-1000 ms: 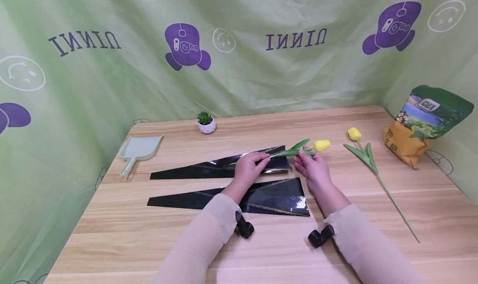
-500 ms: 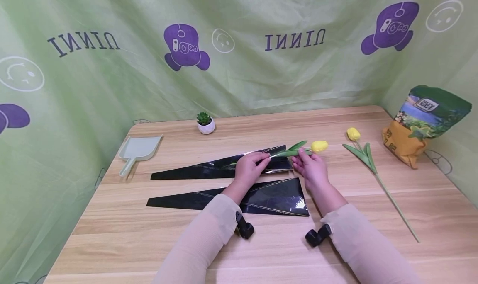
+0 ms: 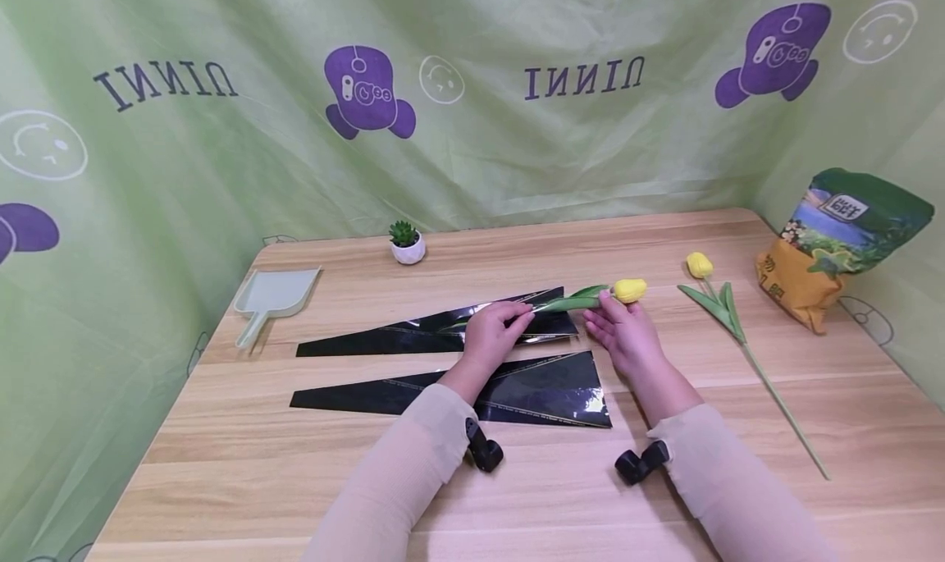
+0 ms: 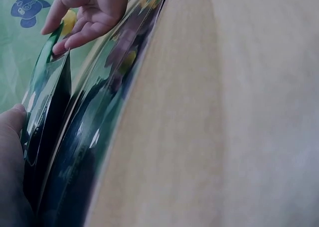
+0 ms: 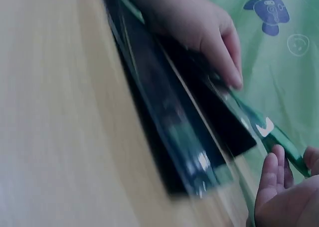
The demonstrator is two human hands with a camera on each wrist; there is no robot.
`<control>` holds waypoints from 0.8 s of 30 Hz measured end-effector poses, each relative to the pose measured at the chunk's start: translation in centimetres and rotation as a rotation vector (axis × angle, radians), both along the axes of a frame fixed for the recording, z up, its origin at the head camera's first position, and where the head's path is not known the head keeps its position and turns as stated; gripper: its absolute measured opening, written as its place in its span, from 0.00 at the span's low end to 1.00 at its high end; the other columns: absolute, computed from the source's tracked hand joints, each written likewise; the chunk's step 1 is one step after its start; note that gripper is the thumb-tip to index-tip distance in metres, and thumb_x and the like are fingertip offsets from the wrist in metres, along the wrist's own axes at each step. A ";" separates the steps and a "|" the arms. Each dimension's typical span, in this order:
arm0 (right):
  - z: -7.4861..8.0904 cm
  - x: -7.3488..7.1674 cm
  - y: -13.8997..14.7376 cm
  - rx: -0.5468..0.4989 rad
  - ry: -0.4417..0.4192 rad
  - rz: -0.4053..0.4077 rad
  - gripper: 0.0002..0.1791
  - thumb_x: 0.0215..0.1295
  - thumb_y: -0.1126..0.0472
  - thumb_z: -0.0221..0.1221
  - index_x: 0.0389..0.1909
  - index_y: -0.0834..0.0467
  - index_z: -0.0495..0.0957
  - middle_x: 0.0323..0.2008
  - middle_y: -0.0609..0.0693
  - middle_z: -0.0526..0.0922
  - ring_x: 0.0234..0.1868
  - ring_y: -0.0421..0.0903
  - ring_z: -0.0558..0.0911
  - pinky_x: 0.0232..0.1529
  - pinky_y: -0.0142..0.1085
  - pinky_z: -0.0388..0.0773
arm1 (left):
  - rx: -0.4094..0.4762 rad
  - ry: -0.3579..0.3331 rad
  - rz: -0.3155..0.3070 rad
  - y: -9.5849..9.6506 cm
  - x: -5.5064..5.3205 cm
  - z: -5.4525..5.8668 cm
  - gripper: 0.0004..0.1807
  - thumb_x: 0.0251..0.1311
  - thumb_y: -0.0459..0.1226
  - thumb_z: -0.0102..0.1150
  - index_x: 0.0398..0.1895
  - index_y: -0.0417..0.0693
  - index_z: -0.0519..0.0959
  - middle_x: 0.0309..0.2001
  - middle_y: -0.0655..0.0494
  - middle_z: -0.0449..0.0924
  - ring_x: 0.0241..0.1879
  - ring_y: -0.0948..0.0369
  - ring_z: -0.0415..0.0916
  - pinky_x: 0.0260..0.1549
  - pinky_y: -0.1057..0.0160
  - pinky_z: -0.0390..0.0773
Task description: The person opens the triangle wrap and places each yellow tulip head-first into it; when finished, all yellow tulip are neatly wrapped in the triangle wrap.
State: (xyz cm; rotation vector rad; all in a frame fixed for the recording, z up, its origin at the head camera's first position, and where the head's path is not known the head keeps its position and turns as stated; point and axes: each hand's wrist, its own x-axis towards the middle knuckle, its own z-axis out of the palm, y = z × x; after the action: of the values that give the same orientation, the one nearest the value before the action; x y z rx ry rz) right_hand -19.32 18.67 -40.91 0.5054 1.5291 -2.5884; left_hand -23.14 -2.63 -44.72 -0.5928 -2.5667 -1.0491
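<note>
A yellow artificial tulip (image 3: 630, 290) with green leaves lies with its stem inside the far black flower sleeve (image 3: 384, 338), which has a clear film front. My left hand (image 3: 493, 331) pinches the upper film of this sleeve near its wide mouth; in the left wrist view its thumb (image 4: 14, 118) presses on the film. At the mouth, my right hand (image 3: 626, 332) holds the tulip by its leaves just below the bloom, thumb above and fingers beneath. Nearer to me a second black sleeve (image 3: 546, 390) lies flat, partly hidden under my left forearm.
Another yellow tulip (image 3: 738, 330) lies to the right, its long stem pointing towards me. A standing snack bag (image 3: 834, 246) is at the back right. At the back left are a small potted succulent (image 3: 408, 244) and a pale dustpan (image 3: 276, 293). Green printed cloth (image 3: 472, 152) surrounds the table.
My right hand has shifted a little along the tulip towards its bloom, and the upper leaf now sits lower against the stem. The left hand has stayed at the sleeve.
</note>
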 end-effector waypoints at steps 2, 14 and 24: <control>0.0 0.1 0.8 0.029 0.025 0.031 0.11 0.72 0.59 0.55 0.48 0.49 0.62 0.30 0.41 0.83 0.34 0.36 0.85 0.42 0.26 0.83 | -0.007 0.000 0.000 0.0 0.0 0.0 0.10 0.62 0.44 0.64 0.43 0.53 0.88 0.46 0.59 0.88 0.51 0.61 0.83 0.54 0.62 0.79; -0.4 -0.4 6.6 0.271 0.159 0.322 0.34 0.70 0.64 0.56 0.70 0.61 0.50 0.38 0.40 0.86 0.41 0.37 0.86 0.49 0.29 0.82 | -0.028 0.010 0.001 -0.2 0.1 0.0 0.10 0.63 0.45 0.63 0.43 0.55 0.88 0.46 0.61 0.88 0.51 0.63 0.83 0.54 0.63 0.79; -0.4 -1.3 9.1 0.588 0.208 0.451 0.32 0.70 0.65 0.56 0.69 0.67 0.53 0.37 0.33 0.84 0.41 0.32 0.85 0.47 0.26 0.82 | -0.042 -0.008 -0.012 0.0 0.2 0.1 0.11 0.63 0.44 0.63 0.45 0.54 0.88 0.47 0.59 0.87 0.52 0.62 0.82 0.54 0.62 0.79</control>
State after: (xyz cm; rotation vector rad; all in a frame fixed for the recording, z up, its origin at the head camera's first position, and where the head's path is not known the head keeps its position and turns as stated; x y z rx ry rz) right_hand -20.64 27.80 -41.33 -0.0852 2.1740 -1.8843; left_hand -22.96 -2.66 -44.63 -0.6170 -2.6011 -1.0062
